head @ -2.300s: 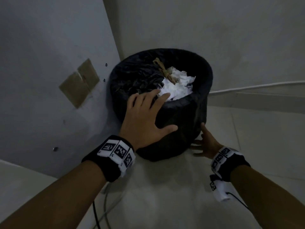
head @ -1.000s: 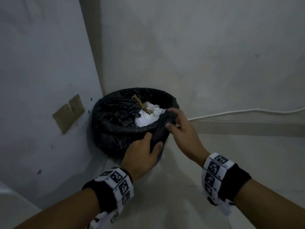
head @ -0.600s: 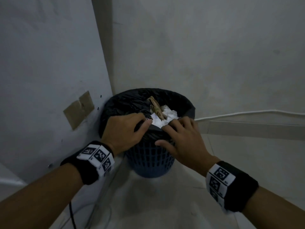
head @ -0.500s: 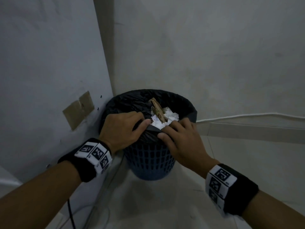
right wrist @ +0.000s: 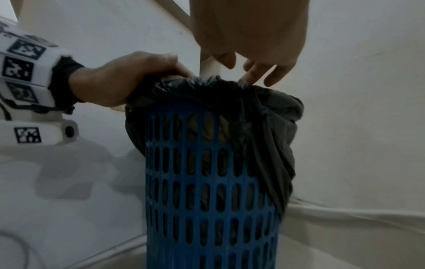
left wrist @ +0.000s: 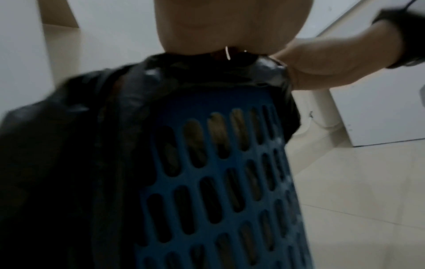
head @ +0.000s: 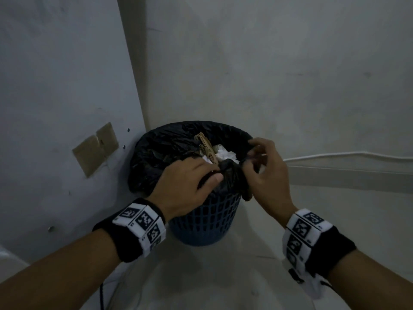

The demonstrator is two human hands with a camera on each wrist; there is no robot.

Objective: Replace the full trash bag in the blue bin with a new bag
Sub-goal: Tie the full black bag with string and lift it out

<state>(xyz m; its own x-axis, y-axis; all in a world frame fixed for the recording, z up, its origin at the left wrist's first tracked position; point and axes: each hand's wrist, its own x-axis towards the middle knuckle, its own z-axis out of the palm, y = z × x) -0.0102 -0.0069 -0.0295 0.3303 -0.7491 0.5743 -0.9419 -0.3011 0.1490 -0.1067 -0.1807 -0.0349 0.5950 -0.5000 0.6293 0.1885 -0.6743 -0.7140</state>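
Now that the near hem is peeled up off the rim, the left hand (head: 190,182) and right hand (head: 266,173) each pinch the crinkled black plastic trash bag (head: 161,153), still seated in the blue slotted plastic bin (head: 205,222); lifting out seems next.

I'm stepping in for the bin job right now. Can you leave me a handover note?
Left hand: grips the gathered near edge of the black trash bag.
Right hand: pinches the bag's edge beside it.
Bag: full of paper and cardboard, inside the blue bin in the wall corner.
Done: near side of the rim freed.
Left: free the far side, lift the bag out, fit a new bag; none in view.
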